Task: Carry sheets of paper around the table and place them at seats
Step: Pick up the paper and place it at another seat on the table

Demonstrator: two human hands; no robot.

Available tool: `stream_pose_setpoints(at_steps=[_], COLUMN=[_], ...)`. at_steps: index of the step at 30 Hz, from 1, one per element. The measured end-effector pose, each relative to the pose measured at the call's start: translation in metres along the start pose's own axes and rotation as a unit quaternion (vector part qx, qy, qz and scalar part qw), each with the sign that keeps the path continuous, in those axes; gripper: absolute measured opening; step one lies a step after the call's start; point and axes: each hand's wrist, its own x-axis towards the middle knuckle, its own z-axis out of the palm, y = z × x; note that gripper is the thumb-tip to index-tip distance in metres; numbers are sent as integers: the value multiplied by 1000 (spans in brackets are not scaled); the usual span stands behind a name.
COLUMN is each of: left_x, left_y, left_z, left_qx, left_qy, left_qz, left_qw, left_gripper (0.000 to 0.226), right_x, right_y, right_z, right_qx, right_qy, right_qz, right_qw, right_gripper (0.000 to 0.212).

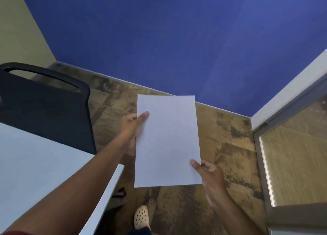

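Here both hands pinched the paper point(168, 141), left hand point(131, 124) at its far left edge, right hand point(208, 172) at its near right corner. Its long axis pointed away from the person; the counter point(35, 160) lay to the left, nearer the left hand.

Both arms extend forward, bare to the forearm. The left hand point(133, 124) is raised further out, thumb on top, pinching. The right hand point(208, 172) sits lower and nearer the body, thumb uppermost, fingers curled, pinching.

1 head camera, worn on me, facing forward and down, close over my hands point(208, 174), floor point(221, 146) and wall point(159, 31) beyond
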Motion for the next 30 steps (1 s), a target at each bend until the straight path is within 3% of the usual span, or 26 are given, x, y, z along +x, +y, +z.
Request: stream_pose_setpoints(at_steps=[10,18,30], left_x=[155,271,385], left_y=[64,101,177], left_z=[12,8,-77], left_qx=[19,7,-21], left_qy=[46,144,282], left_qz=[27,31,86], left_qw=[998,989,955], left_gripper=[28,27,25], right_x=[156,308,465], right_y=[-85,-159,-261], right_z=[54,107,266], right_qx=[11,-20,-108], right_qy=[-51,-144,-300], right_qz=[2,1,-38], right_qw=[999,989,947], right_gripper=[13,12,13])
